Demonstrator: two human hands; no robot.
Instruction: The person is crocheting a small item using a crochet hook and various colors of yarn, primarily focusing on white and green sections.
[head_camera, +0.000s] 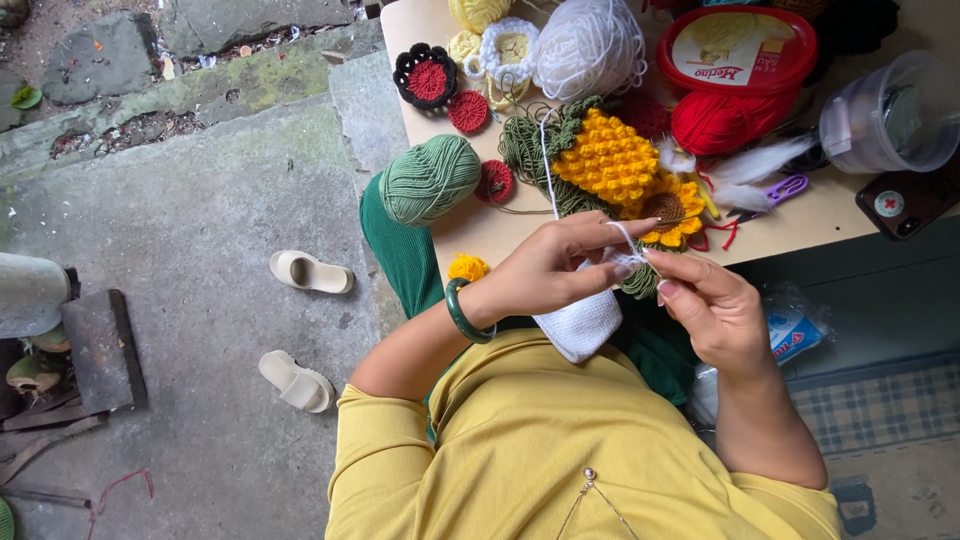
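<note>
Two bare hands at work just below the edge of a pale surface, meeting over a small white crocheted piece held against a yellow-clad lap. Left hand closed around the piece, fingers curled over its top edge, green bangle at the wrist. Right hand pinching a strand of white yarn between thumb and forefinger, no hook visible. Best done, by judgement, with the strand kept taut and the piece steady near that edge. White piece: dense, even stitches, rounded lower end, partly hidden by the left hand. Beyond the edge, on the surface: a green yarn ball, a yellow crocheted flower, a red yarn ball.
</note>
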